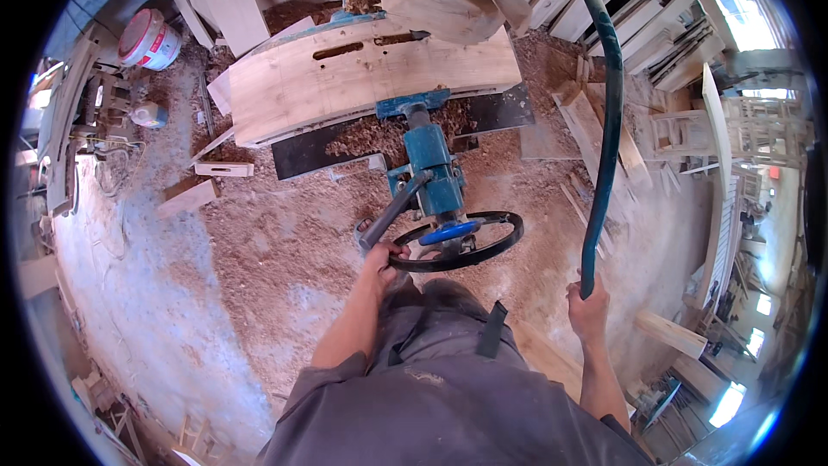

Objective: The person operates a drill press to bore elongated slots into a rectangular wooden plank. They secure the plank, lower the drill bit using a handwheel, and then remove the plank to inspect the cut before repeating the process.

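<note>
My left hand (384, 261) is closed around the left side of a black handwheel (515, 246). A smaller blue handwheel (448, 233) sits within its ring, at the end of a blue-green screw clamp (427, 148). My right hand (588, 306) grips the lower end of a long, curved blue-green lever (611, 103). Beyond the wheels, a thick pale wooden board (285, 91) stands against the clamp's blue jaw (412, 103). Two slots are cut in the board's upper face; at the right one, a dark tool tip (419, 35) shows. A grey handle (395, 211) slants beside my left hand.
Wood chips (285, 233) cover the floor and lie heaped on the machine's dark bed (306, 154). A small slotted block (224, 169) lies to the left. Farther off stands a white-and-red bucket (158, 45). Stacked boards (642, 30) and loose planks (595, 134) are on the right.
</note>
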Demonstrator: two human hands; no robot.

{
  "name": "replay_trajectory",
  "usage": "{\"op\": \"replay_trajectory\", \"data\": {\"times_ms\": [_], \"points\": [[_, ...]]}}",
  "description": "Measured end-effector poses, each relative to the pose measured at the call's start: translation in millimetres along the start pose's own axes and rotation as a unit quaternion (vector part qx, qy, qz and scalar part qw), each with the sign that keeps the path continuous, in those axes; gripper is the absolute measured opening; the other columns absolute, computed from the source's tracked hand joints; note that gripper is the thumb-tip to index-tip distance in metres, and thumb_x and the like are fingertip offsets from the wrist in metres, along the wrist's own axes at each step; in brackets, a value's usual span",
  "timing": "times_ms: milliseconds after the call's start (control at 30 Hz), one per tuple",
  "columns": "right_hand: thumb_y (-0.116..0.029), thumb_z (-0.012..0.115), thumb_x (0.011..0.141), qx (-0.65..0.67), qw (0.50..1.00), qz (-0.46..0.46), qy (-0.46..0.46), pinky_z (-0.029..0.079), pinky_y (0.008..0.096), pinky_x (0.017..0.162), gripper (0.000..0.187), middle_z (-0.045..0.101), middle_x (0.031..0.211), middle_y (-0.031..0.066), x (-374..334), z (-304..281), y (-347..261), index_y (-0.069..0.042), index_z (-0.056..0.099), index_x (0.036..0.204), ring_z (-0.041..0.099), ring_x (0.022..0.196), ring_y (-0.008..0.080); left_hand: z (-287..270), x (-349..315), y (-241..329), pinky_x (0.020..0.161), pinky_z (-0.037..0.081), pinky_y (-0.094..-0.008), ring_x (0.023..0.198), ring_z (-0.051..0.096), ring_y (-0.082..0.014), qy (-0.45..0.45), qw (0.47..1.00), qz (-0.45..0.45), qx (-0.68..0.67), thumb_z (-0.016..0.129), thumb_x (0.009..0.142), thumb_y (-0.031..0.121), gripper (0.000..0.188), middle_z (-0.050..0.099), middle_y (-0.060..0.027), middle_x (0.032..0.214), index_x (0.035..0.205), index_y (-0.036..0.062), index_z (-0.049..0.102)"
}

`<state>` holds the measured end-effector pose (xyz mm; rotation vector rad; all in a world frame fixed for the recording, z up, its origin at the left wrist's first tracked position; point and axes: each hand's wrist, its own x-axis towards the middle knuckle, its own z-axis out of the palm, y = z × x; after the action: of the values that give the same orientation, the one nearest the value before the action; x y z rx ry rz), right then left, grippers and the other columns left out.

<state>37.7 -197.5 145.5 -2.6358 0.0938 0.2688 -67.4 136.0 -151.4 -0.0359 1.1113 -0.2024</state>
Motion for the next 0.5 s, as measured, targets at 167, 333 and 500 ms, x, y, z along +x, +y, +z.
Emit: {"op": "replay_trajectory", "data": {"times_ms": [167, 333, 500], "points": [[-0.005, 0.062, 0.081, 0.026, 0.999, 0.028, 0.004, 0.048, 0.0373, 0.061, 0.014, 0.062, 0.068, 0.0159, -7, -15, -6, -0.002, 0.057, 0.093, 0.065, 0.065, 0.0298, 52, -46, -9, 0.052, 0.046, -0.0308, 0.072, 0.051, -0.0286, 0.062, 0.996, 0.045, 0.044, 0.039, 0.074, -0.019, 0.045, 0.038, -0.0125, 0.1, 0.106, 0.0122, 0.038], [-0.006, 0.062, 0.083, -0.049, 0.999, 0.001, 0.008, 0.048, 0.038, 0.061, 0.01, 0.062, 0.068, 0.0153, -12, -48, -26, -0.002, 0.057, 0.09, 0.065, 0.064, 0.0294, 25, -21, -19, 0.055, 0.05, -0.0328, 0.071, 0.05, -0.0266, 0.053, 0.995, 0.077, 0.022, 0.039, 0.076, -0.019, 0.042, 0.039, -0.0134, 0.098, 0.106, 0.0102, 0.039], [-0.006, 0.062, 0.083, -0.016, 1.0, -0.025, 0.01, 0.047, 0.0395, 0.059, 0.01, 0.06, 0.065, 0.0153, 0, -24, -12, -0.003, 0.057, 0.09, 0.064, 0.061, 0.0313, 11, 0, -16, 0.056, 0.054, -0.0383, 0.067, 0.055, -0.0284, 0.052, 0.993, 0.094, 0.047, 0.041, 0.08, -0.012, 0.023, 0.045, -0.0218, 0.093, 0.101, -0.0051, 0.036]]}}
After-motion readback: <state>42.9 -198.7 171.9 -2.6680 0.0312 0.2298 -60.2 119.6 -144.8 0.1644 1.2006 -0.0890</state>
